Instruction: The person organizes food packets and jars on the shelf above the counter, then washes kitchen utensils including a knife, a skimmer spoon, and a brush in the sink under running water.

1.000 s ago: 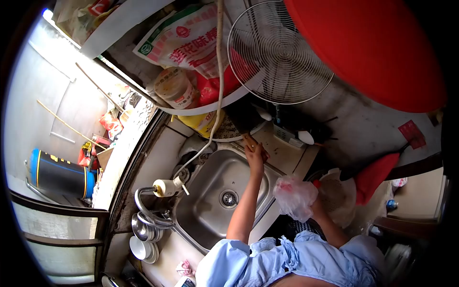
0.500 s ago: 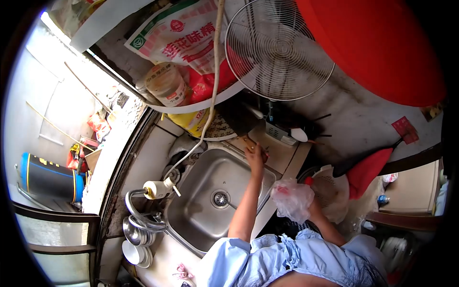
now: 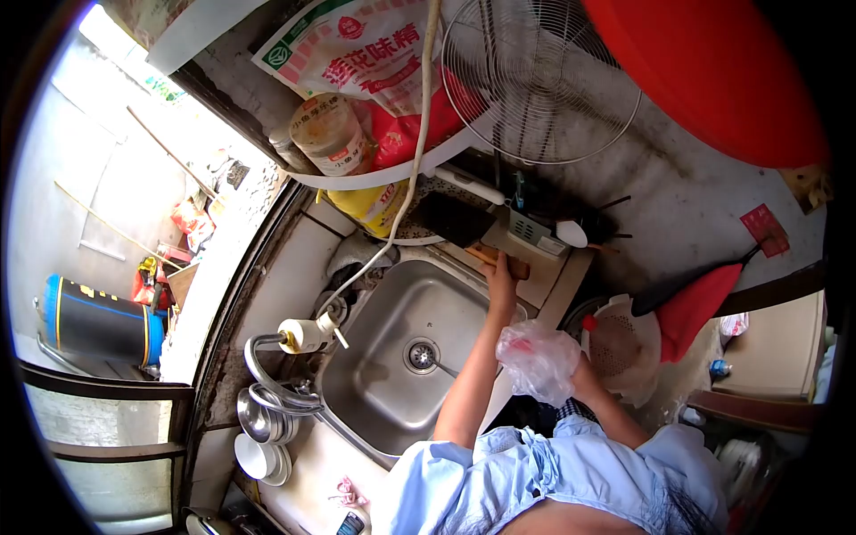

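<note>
My left hand (image 3: 501, 278) reaches past the far right corner of the sink, its fingers closed round the wooden handle of a cleaver (image 3: 453, 219). The dark, broad blade points away to the upper left, over the counter behind the sink. My right hand (image 3: 584, 379) is closed on a clear, crumpled plastic bag (image 3: 537, 361), held beside the counter's near right edge. Something reddish shows through the bag. Most of the right hand's fingers are hidden behind the plastic. The steel sink (image 3: 379, 357) lies left of my left forearm.
A tap with a white heater body (image 3: 308, 336) stands at the sink's left. Bowls (image 3: 259, 456) are stacked nearby. A white colander (image 3: 624, 343) is right of the bag. Above hang a wire fan guard (image 3: 541, 80) and a shelf with a jar (image 3: 332, 134).
The view has shifted slightly. My left hand has moved a little to the upper right with the cleaver handle, and the dark blade now shows more clearly. The bag stays in my right hand.
</note>
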A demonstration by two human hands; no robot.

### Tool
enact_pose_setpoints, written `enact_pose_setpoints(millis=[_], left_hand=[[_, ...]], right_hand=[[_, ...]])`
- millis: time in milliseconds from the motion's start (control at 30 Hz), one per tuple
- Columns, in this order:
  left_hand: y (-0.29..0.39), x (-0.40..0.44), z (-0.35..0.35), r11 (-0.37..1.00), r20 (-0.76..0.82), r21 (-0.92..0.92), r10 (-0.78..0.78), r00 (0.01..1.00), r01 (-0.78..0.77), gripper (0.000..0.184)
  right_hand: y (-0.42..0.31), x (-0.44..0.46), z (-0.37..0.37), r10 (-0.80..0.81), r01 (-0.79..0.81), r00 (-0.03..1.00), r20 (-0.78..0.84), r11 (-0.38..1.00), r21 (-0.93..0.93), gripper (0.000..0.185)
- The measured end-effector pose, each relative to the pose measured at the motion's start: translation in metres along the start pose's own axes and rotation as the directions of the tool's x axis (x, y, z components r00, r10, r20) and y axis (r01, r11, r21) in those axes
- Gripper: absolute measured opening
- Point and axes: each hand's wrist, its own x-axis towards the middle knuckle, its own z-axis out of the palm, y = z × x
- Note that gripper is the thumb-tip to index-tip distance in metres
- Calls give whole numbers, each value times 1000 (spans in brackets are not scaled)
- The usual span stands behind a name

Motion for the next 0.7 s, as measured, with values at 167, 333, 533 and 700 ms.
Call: enact_pose_setpoints(millis=[167,333,533,700], left_hand=[[-13,35,-9,969,122,223,-135,983,106,27],[14,51,-15,885,169,444,-234,958,138,31],[27,26,-22,830,128,529,-286,950,178,35],[46,-85,-43,905,314,420,-220,924,72,42]], right_hand=[[-19,-11,-9,1,-2,999,-52,1000,-19,59],[-34,-22,-9,-10,6,994,-109,999,-36,61],[-38,-26,3,-68,53,986,-149,993,-101,63],[-38,-18,24,-145,121,979,-140,979,-163,65]])
